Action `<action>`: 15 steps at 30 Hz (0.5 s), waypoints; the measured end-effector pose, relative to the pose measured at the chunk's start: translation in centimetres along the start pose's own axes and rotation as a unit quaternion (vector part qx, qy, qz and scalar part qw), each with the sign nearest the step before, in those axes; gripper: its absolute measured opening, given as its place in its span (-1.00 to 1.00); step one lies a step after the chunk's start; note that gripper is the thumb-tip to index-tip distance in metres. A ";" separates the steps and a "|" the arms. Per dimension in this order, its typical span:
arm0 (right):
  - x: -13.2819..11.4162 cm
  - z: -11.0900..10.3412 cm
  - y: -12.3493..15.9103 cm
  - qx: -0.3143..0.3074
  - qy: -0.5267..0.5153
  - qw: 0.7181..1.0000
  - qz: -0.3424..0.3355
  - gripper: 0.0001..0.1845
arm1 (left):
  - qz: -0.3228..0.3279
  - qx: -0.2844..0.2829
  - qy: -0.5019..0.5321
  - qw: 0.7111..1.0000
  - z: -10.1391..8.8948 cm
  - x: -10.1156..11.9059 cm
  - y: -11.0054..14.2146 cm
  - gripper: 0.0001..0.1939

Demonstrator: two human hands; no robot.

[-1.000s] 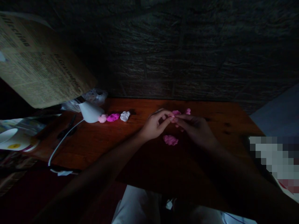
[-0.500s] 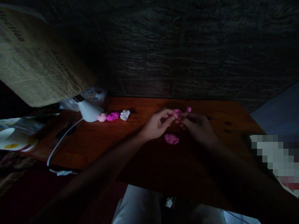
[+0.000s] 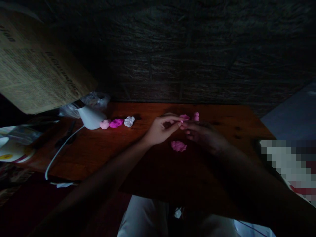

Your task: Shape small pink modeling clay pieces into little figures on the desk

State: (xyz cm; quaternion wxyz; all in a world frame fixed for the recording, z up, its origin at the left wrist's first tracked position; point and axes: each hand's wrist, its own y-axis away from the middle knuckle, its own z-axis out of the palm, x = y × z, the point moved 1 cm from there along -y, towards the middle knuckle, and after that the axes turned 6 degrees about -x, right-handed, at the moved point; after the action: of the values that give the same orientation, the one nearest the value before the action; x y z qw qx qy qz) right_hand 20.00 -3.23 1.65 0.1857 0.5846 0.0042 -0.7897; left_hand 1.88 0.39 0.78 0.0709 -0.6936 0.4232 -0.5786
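Note:
My left hand is closed in a pinch, with a tiny bit of pink modelling clay at its thumb and fingertip. Meeting it from the right, my right hand has its fingers drawn together, and their tips press at the same bit. Just behind the fingertips shows a larger pink clay piece, partly covered by the hands. A small upright pink clay shape stands beyond my right hand. Nearer to me, a rough flattened pink clay lump lies on the wooden table.
To the left, pale pink, bright magenta and white clay lumps sit in a row beside a white lamp base. Its cable crosses the table. A newspaper-print shade hangs above; a dark stone-patterned wall stands behind.
My right hand's fingers have straightened and shifted slightly left, uncovering more of the upright pink shape. The tiny clay bit now shows at the fingertips. The whole view has shifted slightly.

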 end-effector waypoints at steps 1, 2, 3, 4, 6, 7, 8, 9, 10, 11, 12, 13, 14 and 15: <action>0.0 0.1 0.0 0.000 -0.004 1.000 -0.004 -0.71 | 0.006 -0.002 0.001 1.000 0.0 0.0 0.0 -0.84; 0.0 0.2 0.0 0.003 -0.004 1.000 -0.012 -0.71 | 0.008 -0.003 0.005 1.000 -0.1 0.1 0.0 -0.83; 0.1 0.3 0.0 0.007 -0.002 1.000 -0.022 -0.72 | 0.003 -0.004 0.011 1.000 -0.1 0.2 0.0 -0.82; 0.1 0.5 0.0 0.013 0.000 0.999 -0.032 -0.72 | -0.010 -0.003 0.019 1.000 -0.1 0.4 0.0 -0.83; 0.2 0.7 0.0 0.018 0.000 0.999 -0.047 -0.73 | -0.045 0.002 0.032 0.998 -0.2 0.7 0.1 -0.85; 0.2 0.7 0.0 0.018 0.000 0.999 -0.050 -0.73 | -0.066 0.005 0.034 0.997 -0.1 0.8 0.1 -0.86; 0.3 0.7 0.0 0.016 0.003 0.999 -0.051 -0.74 | -0.084 0.010 0.033 0.996 -0.1 0.9 0.2 -0.87; 0.4 0.7 -0.1 0.014 0.010 0.999 -0.050 -0.74 | -0.099 0.012 0.030 0.995 -0.1 1.0 0.2 -0.87; 0.5 0.6 -0.2 0.013 0.021 0.998 -0.050 -0.74 | -0.111 0.013 0.027 0.993 -0.1 1.0 0.3 -0.86; 0.6 0.5 -0.3 0.013 0.033 0.998 -0.052 -0.74 | -0.118 0.013 0.023 0.993 0.0 1.0 0.3 -0.85; 0.7 0.4 -0.4 0.014 0.045 0.997 -0.056 -0.74 | -0.120 0.011 0.020 0.993 0.0 1.0 0.4 -0.84; 0.8 0.3 -0.5 0.015 0.057 0.996 -0.061 -0.75 | -0.117 0.009 0.013 0.993 0.0 1.0 0.4 -0.83; 0.9 0.3 -0.6 0.018 0.068 0.995 -0.067 -0.76 | -0.111 0.005 0.003 0.994 0.1 1.0 0.4 -0.83; 1.0 0.3 -0.6 0.020 0.078 0.994 -0.071 -0.77 | -0.102 0.000 -0.010 0.995 0.1 1.1 0.4 -0.84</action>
State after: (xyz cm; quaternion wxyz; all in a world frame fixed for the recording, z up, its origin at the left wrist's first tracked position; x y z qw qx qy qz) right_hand 19.33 -2.98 0.69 0.1168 0.6464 0.0442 -0.7527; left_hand 1.72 -0.58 1.35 0.0159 -0.7391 0.3493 -0.5758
